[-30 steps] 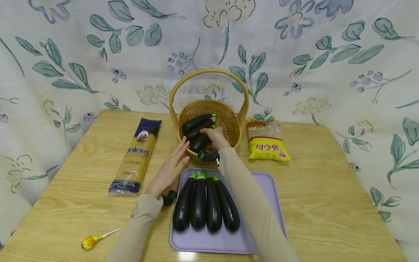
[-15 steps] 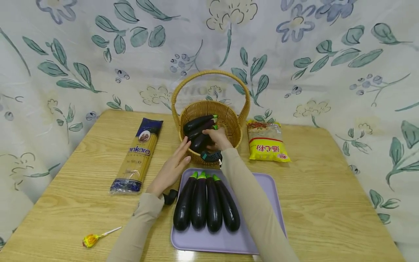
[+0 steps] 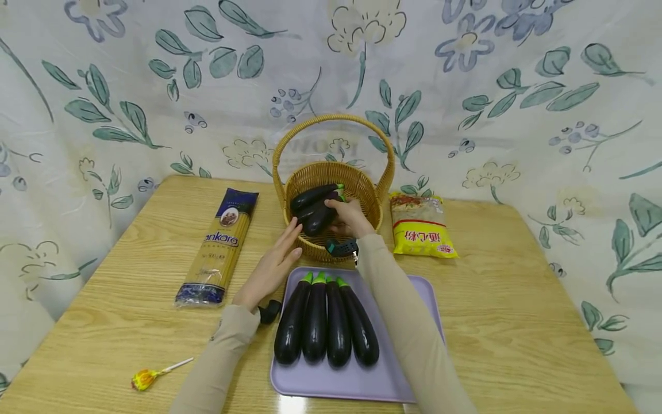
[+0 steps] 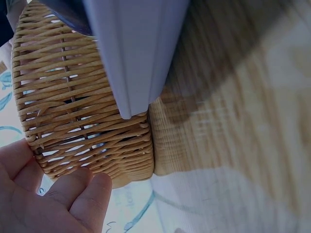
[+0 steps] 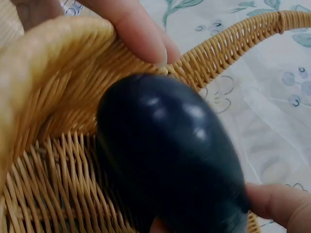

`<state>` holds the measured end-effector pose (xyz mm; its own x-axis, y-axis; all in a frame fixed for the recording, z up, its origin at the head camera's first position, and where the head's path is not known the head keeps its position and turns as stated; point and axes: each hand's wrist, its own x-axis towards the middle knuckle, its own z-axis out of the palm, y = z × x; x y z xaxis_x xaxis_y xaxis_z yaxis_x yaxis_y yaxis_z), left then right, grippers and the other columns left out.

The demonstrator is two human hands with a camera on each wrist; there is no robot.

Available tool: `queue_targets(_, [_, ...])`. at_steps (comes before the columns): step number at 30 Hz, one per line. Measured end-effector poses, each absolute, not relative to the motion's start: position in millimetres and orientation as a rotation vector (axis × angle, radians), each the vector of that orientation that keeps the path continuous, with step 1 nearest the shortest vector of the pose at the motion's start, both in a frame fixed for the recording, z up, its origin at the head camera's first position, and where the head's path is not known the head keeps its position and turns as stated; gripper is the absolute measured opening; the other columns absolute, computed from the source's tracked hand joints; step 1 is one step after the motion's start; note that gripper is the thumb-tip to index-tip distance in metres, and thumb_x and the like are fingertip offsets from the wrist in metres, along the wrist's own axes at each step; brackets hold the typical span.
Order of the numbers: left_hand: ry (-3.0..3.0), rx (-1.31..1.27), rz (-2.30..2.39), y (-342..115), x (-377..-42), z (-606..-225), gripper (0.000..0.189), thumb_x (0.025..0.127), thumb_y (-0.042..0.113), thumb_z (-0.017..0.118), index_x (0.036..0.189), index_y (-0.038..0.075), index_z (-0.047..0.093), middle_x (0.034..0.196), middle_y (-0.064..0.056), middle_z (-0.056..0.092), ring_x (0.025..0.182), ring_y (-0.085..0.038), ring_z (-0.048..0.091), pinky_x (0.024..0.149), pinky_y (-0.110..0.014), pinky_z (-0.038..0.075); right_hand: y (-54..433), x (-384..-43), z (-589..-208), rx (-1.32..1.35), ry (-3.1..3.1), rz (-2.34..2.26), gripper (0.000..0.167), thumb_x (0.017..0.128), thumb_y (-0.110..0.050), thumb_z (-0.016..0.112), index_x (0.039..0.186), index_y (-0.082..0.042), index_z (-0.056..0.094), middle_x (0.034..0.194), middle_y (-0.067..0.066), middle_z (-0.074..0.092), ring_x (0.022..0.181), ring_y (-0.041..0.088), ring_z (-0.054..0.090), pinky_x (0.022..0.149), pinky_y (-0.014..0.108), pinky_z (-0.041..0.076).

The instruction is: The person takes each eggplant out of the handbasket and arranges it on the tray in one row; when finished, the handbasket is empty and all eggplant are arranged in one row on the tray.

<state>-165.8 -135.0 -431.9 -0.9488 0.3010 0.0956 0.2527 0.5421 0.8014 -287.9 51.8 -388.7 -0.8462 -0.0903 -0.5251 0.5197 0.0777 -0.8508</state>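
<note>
My right hand [image 3: 353, 217] reaches into a wicker basket [image 3: 362, 179] and grips a dark purple eggplant [image 3: 318, 222] by its stem end. In the right wrist view this eggplant [image 5: 165, 131] is tilted, its rounded end toward the left hand's fingers, with a thumb and part of a finger visible on it. Another eggplant [image 3: 312, 197] lies beside it against the basket's left side. My left hand [image 3: 270, 269] rests its fairly straight fingertips on the basket's front-left rim; the left wrist view shows its fingers [image 4: 92, 196] against the woven wall.
A lilac tray [image 3: 331, 384] with several eggplants [image 3: 314, 322] lies in front of the basket. Left stands a spaghetti pack [image 3: 219, 247], with a lollipop [image 3: 145, 379] nearer. A yellow pasta bag [image 3: 421, 224] lies right of the basket. A floral cloth [image 3: 207, 115] hangs behind.
My right hand has shifted slightly right, and the gripped eggplant has moved a little with it, inside the basket. My left hand stays on the rim.
</note>
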Motion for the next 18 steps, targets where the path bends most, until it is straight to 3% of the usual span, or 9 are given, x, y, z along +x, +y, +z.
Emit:
queue_targets(5, [2.715,0.488,1.383,-135,-166,-432,0.061,0.104,0.043,0.035,0.157,0.019,0.016,0.166,-0.002,0.003,0.150,-0.032,0.015,0.115,-0.064,0.021,56,-288,-386,0.361,1.858,-1.880,0.081,0.095,-0.028,0.062,0.156,-0.012,0.011,0.143,0.016,0.042,0.122,0.029,0.055,0.095,0.042,0.053])
queue_targets(8, [2.714,0.493,1.378,-135,-167,-432,0.062,0.104,0.044,0.035,0.157,0.018,0.016,0.166,-0.002,0.003,0.150,-0.033,0.014,0.115,-0.064,0.020,57,-287,-385,0.321,1.832,-1.902,0.079,0.095,-0.026,0.061,0.156,-0.013,0.012,0.145,0.017,0.043,0.127,0.031,0.052,0.101,0.047,0.049])
queue_targets(13, [2.711,0.491,1.379,-135,-166,-432,0.060,0.105,0.039,0.036,0.157,0.016,0.016,0.166,-0.002,0.002,0.150,-0.033,0.015,0.115,-0.064,0.021,59,-285,-381,0.242,1.839,-1.898,0.077,0.096,-0.029,0.061,0.156,-0.016,0.015,0.140,0.017,0.050,0.125,0.032,0.054,0.100,0.050,0.048])
queue_targets(18, [2.715,0.488,1.377,-135,-166,-432,0.059,0.105,0.035,0.037,0.157,0.015,0.017,0.166,-0.002,0.002,0.150,-0.034,0.015,0.114,-0.064,0.021,62,-282,-377,0.185,1.859,-1.884,0.075,0.096,-0.030,0.060,0.156,-0.016,0.016,0.137,0.015,0.053,0.121,0.029,0.056,0.089,0.043,0.052])
